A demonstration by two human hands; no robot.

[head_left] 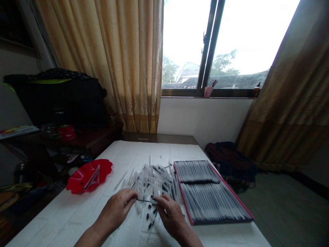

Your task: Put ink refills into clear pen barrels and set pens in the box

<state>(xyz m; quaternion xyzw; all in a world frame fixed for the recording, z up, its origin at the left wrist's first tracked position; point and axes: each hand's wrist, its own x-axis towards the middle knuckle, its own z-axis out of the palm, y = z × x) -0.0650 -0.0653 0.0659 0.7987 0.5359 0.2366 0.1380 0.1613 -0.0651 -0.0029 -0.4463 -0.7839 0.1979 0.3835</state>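
Between my two hands a thin dark rod is stretched level over the white table. My left hand pinches its left end, fingers closed. My right hand is closed around the other end, where a clear piece shows at the fingertips. Just beyond and beneath them lies a loose pile of clear tubes, mixed with dark thin rods. Several small black caps are scattered between my hands. To the right, a pink-edged tray holds two rows of filled clear tubes with black ends.
At the left of the table stands a red scalloped dish with a few clear tubes in it. A dark cabinet is beyond it. Dark clothes lie past the table's right edge.
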